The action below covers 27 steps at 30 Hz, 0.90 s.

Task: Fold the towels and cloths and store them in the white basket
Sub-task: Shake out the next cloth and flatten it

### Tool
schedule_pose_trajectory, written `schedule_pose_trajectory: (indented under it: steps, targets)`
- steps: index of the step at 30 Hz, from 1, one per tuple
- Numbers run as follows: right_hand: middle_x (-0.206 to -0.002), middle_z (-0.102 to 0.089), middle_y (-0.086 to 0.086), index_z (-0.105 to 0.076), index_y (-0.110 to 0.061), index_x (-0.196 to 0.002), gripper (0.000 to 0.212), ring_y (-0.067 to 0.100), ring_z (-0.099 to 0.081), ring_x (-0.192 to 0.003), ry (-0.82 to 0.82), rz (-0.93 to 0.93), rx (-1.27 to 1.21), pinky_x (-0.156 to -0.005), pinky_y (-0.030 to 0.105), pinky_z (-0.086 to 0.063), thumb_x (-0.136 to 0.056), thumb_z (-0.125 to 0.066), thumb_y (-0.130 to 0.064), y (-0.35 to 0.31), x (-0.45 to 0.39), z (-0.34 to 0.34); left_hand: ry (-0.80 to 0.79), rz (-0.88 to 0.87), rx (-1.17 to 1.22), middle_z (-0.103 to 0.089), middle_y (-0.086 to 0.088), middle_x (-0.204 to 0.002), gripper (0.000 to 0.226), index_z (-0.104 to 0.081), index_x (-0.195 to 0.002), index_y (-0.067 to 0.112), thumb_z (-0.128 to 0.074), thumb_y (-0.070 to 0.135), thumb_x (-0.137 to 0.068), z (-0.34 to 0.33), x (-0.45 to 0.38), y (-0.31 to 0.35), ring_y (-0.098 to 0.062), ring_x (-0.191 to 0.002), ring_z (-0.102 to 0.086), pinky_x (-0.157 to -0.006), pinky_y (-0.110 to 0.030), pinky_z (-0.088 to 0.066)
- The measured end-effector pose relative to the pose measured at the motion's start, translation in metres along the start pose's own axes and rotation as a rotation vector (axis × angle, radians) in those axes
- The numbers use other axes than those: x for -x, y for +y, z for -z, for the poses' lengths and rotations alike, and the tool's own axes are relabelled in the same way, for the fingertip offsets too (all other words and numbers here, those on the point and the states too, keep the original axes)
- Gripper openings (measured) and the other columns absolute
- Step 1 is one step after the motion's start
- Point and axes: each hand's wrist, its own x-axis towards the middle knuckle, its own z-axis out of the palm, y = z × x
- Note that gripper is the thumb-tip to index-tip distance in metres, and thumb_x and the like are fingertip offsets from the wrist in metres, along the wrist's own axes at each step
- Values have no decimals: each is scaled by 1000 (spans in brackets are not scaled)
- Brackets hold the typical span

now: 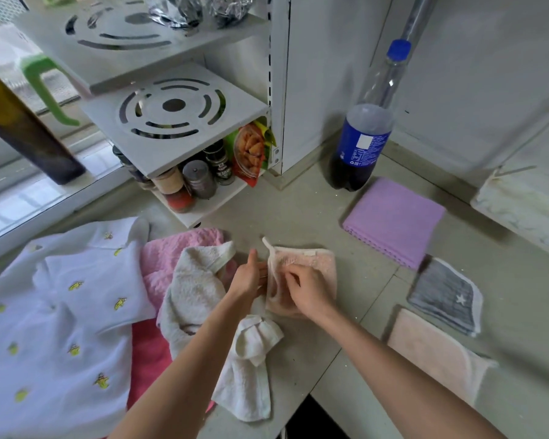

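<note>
Forearms low in frame, both reaching forward to small peach cloth [311, 264] on counter [298, 369], roughly centre. Left hand [249, 277] at cloth's left edge, thumb up, fingers extended against the fold; appears to steady, not to pinch. Right hand [308, 288] on top of cloth, fingers curled down onto the fabric; pinching a layer or only pressing, cannot tell for certain. Loop tag sticking up at cloth's far left corner.

Already folded, well apart to the right: purple cloth [393, 220], grey cloth with star [444, 296], pale pink cloth [431, 353]. Unfolded heap to the left: white towel [200, 293] draped over pink towel [178, 251]; white shirt with yellow embroidery [64, 312] beside them. White basket not identifiable in view. Cola bottle [365, 137] at back, spice rack [187, 172] behind heap.

Judgement: step in hand = folding peach cloth in half; task roughly midway. To do well: align edges and corners before pressing, tuck loop tag inside, hold left edge as hinge, smooth outward from crease with flat right palm to remove puckers. Keep clear of white towel's trailing end just beside left wrist to avoid dragging it along.
</note>
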Motion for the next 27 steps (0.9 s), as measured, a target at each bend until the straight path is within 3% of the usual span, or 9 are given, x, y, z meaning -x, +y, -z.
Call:
schedule_pose_trajectory:
  steps: [2,4,8,11,14,16,19,23,27]
  targets:
    - [-104,-68,5,-69,-10,-103,21,19,-61,-98,168,51,0,-87,29,-47,-92,-51,-8,10,0,17,50,-33,-171,-64,-12,-77,56,-66,-85,-1,-39,47,-98,-4,-5,1,-26,-77,-60,-74,-40,-51]
    - [-116,-61,6,-62,-9,-116,26,20,-53,-109,264,26,80,-92,28,-43,-94,-48,-7,26,-6,35,129,-65,-402,-63,-11,-75,52,-65,-89,-3,-44,44,-97,-11,-6,5,-24,-72,-60,-71,-35,-47]
    - [-134,-52,11,-49,-6,-133,37,25,-46,-124,78,-116,153,-104,32,-37,-98,-46,-13,52,-21,63,209,-75,-675,-66,-18,-98,63,-63,-100,-4,-37,53,-96,-34,-11,11,-33,-96,-62,-71,-28,-39]
    - [-113,-62,8,-62,-7,-117,26,24,-58,-106,-18,-81,85,-91,29,-44,-93,-56,-15,58,-23,71,234,-33,-726,-64,-18,-111,65,-61,-108,0,-36,58,-94,-49,-17,11,-35,-107,-58,-82,-33,-42]
    - [-101,-52,-2,-66,-10,-97,13,17,-53,-96,-42,37,88,-73,14,-35,-87,-66,-18,65,-21,76,239,-94,-769,-61,-22,-117,62,-60,-112,-1,-34,53,-96,-58,-17,10,-37,-111,-55,-88,-35,-42]
    - [-105,-48,-3,-63,-11,-89,12,15,-50,-96,-89,133,106,-70,11,-33,-85,-68,-22,69,-18,79,202,-237,-710,-62,-21,-111,49,-58,-109,1,-35,43,-100,-58,-13,10,-37,-106,-57,-81,-34,-40]
    - [-112,-48,-6,-52,-17,-80,21,11,-51,-94,-183,185,97,-79,22,-39,-87,-66,-31,70,-15,89,180,-444,-626,-62,-5,-85,26,-45,-94,12,-35,34,-102,-52,-1,9,-30,-85,-59,-69,-33,-36]
    - [-69,-44,-6,-42,-21,-67,34,8,-40,-60,-205,156,-13,-59,23,-33,-92,-56,-39,65,-12,104,233,-598,-610,-56,2,-71,24,-38,-88,14,-32,33,-101,-45,11,10,-20,-68,-54,-61,-33,-33]
    - [-56,-45,-4,-51,-16,-62,32,4,-39,-51,-29,47,-291,-52,16,-32,-86,-68,-29,57,-11,118,235,-724,-770,-60,-7,-71,21,-33,-91,15,-31,32,-101,-37,17,14,-27,-65,-57,-60,-38,-43]
